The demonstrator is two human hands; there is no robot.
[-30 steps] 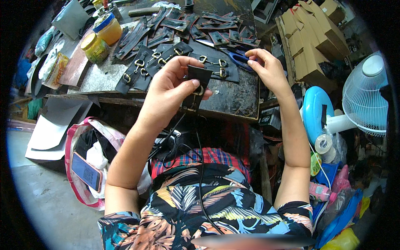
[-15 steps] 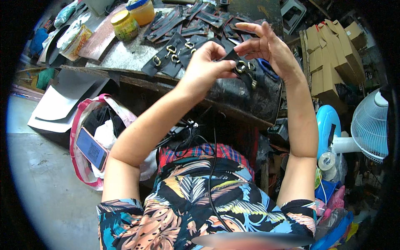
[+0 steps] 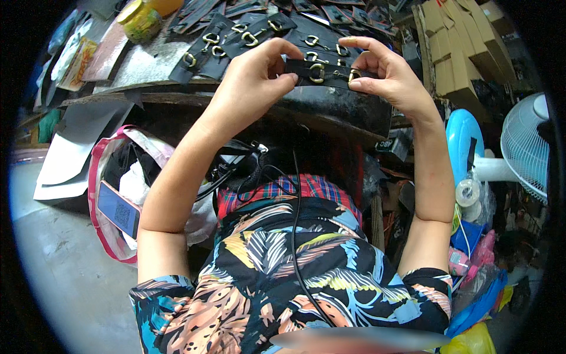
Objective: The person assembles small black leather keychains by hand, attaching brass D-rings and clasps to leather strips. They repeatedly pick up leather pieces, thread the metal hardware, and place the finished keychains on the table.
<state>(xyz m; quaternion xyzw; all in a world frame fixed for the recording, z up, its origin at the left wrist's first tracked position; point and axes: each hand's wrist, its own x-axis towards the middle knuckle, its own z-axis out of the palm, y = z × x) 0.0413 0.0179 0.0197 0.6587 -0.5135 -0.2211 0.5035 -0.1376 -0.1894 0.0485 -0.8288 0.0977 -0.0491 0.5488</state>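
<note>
My left hand (image 3: 250, 76) pinches one end of a black leather-like strap (image 3: 302, 71) between thumb and fingers. At its other end, my right hand (image 3: 394, 74) closes thumb and fingers on it beside a brass-coloured ring. The strap is stretched level between both hands above the table's near edge, its D-shaped ring (image 3: 316, 73) and small metal clasp facing up. Just behind it lie more black pieces with similar hardware (image 3: 312, 41). To the left, further black straps (image 3: 203, 46) with gold-toned rings rest on the worktable.
Dark strips with reddish edges (image 3: 242, 7) are heaped at the back. A yellow-lidded jar (image 3: 139, 21) stands at the far left of the worktable (image 3: 147, 69). Below it sits a pink-rimmed bag (image 3: 97, 171) with a phone (image 3: 118, 207) on it. A white fan (image 3: 527, 147) and cardboard (image 3: 454, 47) are at right.
My right hand, earlier raised with its fingers apart, has come down and taken the strap's right end. The strap has turned from slanting to level. The whole view has shifted.
</note>
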